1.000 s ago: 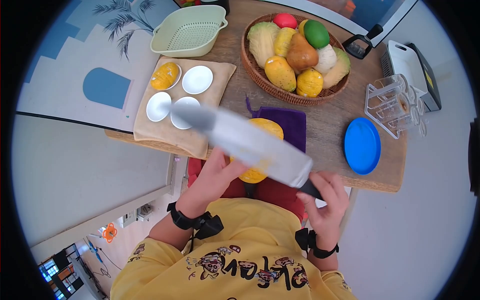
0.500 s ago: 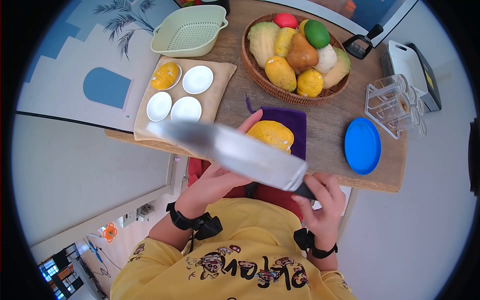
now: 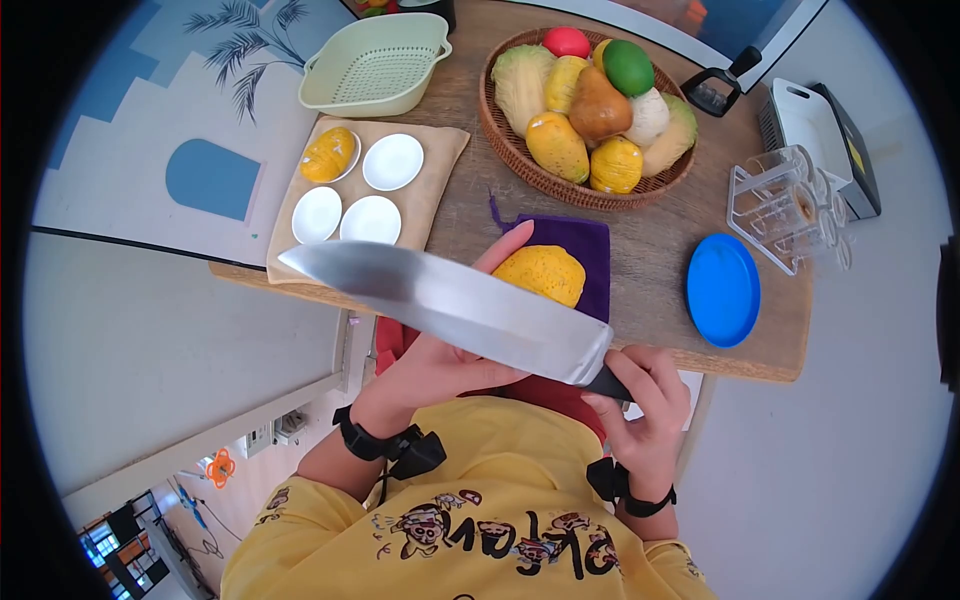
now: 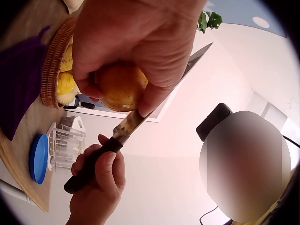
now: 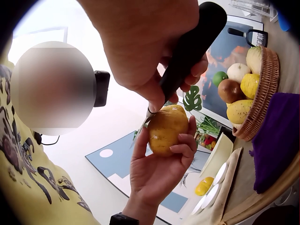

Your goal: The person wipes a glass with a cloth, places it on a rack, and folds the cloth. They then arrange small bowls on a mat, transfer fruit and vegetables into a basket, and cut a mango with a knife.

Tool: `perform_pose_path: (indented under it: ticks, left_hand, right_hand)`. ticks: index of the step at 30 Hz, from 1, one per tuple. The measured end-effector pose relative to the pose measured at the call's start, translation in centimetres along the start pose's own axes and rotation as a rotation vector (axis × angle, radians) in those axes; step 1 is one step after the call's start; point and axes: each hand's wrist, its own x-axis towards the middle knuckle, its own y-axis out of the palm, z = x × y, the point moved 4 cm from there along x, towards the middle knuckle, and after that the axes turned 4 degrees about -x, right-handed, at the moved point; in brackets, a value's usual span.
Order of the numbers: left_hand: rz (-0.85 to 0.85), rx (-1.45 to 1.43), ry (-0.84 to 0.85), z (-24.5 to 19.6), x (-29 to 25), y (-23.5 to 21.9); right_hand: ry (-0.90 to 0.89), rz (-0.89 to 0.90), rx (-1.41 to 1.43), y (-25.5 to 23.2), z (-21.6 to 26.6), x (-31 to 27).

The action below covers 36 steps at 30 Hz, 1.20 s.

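A speckled yellow mango [image 3: 545, 272] sits in my left hand [image 3: 430, 372], whose fingers and thumb wrap around its sides in both wrist views. My right hand [image 3: 652, 405] grips the black handle of a large kitchen knife [image 3: 455, 300]. In the head view the broad blade slants over the left hand and hides part of the mango, its tip pointing left. In the right wrist view the blade's base is right at the mango's skin [image 5: 166, 133], near the right fingertips. Behind the mango, a purple cloth pouch [image 3: 592, 245] lies on the table.
A wicker basket [image 3: 505, 150] of fruit stands at the back. On the left, white dishes [image 3: 393, 162], one bearing a yellow fruit [image 3: 328, 155], rest on a beige mat [image 3: 445, 155] near a green colander [image 3: 375, 65]. On the right are a blue plate [image 3: 722, 290] and a glass rack [image 3: 765, 225].
The mango has turned and moved up and right in the left hand, with a left finger now stretched beside it. The knife has shifted slightly down and left, still in the right hand.
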Motion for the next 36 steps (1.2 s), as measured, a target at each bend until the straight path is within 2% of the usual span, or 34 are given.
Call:
perform_pose_path:
  ticks: [2,3,4,7,10,11,14,15,17,18,19,21,23,24,27,29,31,33,34,36]
  left_hand:
    - [-0.022,-0.001,0.061,0.4,0.0,-0.2]
    - [-0.017,0.052,0.147,0.4,-0.1,-0.2]
    - [-0.040,-0.015,0.056,0.6,-0.3,-0.2]
    - [-0.092,-0.130,-0.122,0.5,-0.8,0.0]
    - [-0.039,0.051,-0.047,1.0,-0.2,-0.5]
    - [0.013,0.223,0.080,0.6,0.4,-0.5]
    - [0.047,0.329,0.134,0.2,0.7,-0.7]
    - [0.046,0.330,0.134,0.1,0.6,-0.5]
    - [-0.051,0.014,0.106,0.1,0.2,-0.3]
    - [-0.053,-0.072,0.020,0.7,-0.5,-0.8]
    - [-0.053,-0.072,0.020,0.8,-0.5,-0.7]
    - [-0.053,-0.043,0.041,0.8,-0.5,-0.7]
    - [-0.047,-0.029,0.038,0.4,0.0,-0.2]
    - [-0.013,0.045,0.051,0.5,0.2,-0.5]
    - [0.000,0.243,0.135,0.2,0.4,-0.6]
    - [-0.052,0.097,0.062,0.5,0.0,-0.5]
    - [-0.078,0.050,0.062,0.7,-0.6,-0.4]
    - [-0.086,0.052,0.054,0.7,-0.6,-0.5]
    - [-0.095,0.053,0.045,0.8,-0.5,-0.6]
    - [-0.054,0.236,0.107,0.7,-0.1,-0.9]
  right_hand:
    - [0.035,-0.046,-0.018,0.1,-0.7,-0.1]
    - [0.068,-0.093,-0.037,0.0,-1.1,-0.1]
    - [0.141,-0.103,-0.031,-0.1,-1.4,-0.1]
    - [0.159,-0.128,-0.039,-0.3,-2.2,-0.1]
    - [0.039,-0.061,-0.037,-0.4,-1.2,0.2]
    - [-0.016,-0.010,-0.014,-0.3,-0.6,0.3]
    - [-0.017,-0.010,-0.022,0.1,-0.4,0.2]
    - [-0.015,-0.036,-0.022,0.1,-0.5,0.1]
    - [0.010,-0.063,-0.049,0.0,-1.1,0.1]
    - [0.059,-0.096,-0.056,-0.1,-1.5,0.0]
    - [0.109,-0.128,-0.064,-0.3,-1.8,-0.1]
    - [0.095,-0.122,-0.070,-0.4,-1.7,0.0]
    - [-0.029,-0.054,-0.040,-0.3,-0.7,0.2]
    - [-0.036,0.007,-0.037,-0.2,-0.4,0.0]
    - [-0.061,-0.026,-0.048,0.1,-0.1,0.0]
    - [-0.044,-0.057,-0.041,0.1,-0.6,0.0]
    - [0.124,-0.118,-0.061,-0.1,-1.7,-0.1]
    - [0.126,-0.133,-0.051,-0.2,-1.9,-0.1]
    - [0.075,-0.100,-0.066,-0.2,-1.5,0.0]
    - [0.000,-0.032,-0.052,-0.2,-0.6,0.2]
